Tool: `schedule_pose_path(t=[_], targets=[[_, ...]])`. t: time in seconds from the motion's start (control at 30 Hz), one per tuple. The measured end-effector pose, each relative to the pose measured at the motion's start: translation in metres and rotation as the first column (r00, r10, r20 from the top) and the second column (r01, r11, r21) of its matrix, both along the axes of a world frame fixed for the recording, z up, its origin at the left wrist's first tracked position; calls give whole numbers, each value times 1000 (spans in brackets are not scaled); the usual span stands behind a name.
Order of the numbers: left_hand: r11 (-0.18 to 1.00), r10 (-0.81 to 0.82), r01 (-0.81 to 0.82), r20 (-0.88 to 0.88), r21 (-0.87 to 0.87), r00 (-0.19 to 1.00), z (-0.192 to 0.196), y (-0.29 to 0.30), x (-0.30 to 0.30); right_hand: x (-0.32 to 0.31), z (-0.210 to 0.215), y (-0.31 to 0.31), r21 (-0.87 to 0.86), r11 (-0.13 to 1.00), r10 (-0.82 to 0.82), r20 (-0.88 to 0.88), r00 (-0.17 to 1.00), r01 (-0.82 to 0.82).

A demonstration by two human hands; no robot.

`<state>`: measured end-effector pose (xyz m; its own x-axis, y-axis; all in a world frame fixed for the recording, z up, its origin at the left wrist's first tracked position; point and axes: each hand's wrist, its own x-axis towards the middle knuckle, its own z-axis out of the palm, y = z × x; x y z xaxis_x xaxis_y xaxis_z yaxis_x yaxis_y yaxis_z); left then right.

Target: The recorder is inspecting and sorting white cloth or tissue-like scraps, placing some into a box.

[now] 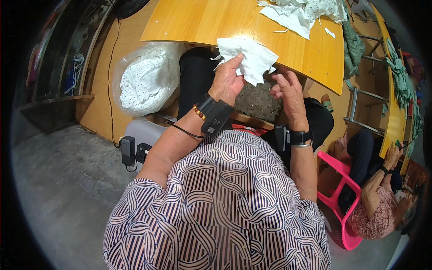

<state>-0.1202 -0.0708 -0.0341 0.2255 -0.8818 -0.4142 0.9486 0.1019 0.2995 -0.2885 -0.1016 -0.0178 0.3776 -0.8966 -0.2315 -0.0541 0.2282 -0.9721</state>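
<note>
My left hand is closed on a white cloth piece, thumb on top, at the near edge of the table. The cloth piece spreads to the right of the thumb, with ragged bits along its edges. What the fingers do beneath it is hidden. Just right of the cloth, my right hand is raised with its fingers loosely bent and apart; nothing shows in them. Below and between both hands lies a heap of grey-brown scraps, over my lap.
More white pieces are piled on the yellow wooden table. A clear plastic bag of speckled white material stands at left. To the right are a pink chair, metal-legged frames and a seated co-worker at another table with green cloth.
</note>
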Motion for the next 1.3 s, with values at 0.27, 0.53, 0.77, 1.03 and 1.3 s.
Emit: schedule_pose_path(t=[0.27,0.53,0.77,1.03,1.3], targets=[[998,-63,63,21,-13,998,-12,4,7,14,-23,-7,106,963,240,66,968,-246],[971,-201,206,54,-118,978,-8,12,23,-31,-68,-6,-233,861,273,-539,797,-452],[876,-471,466,-8,-122,882,-1,29,21,10,-19,-9,59,936,331,185,925,-347],[883,-468,470,75,-2,880,1,46,29,-1,-33,-9,78,947,312,12,950,-312],[860,-511,488,249,151,823,8,55,34,-27,-75,-6,-373,783,103,-710,696,-497]])
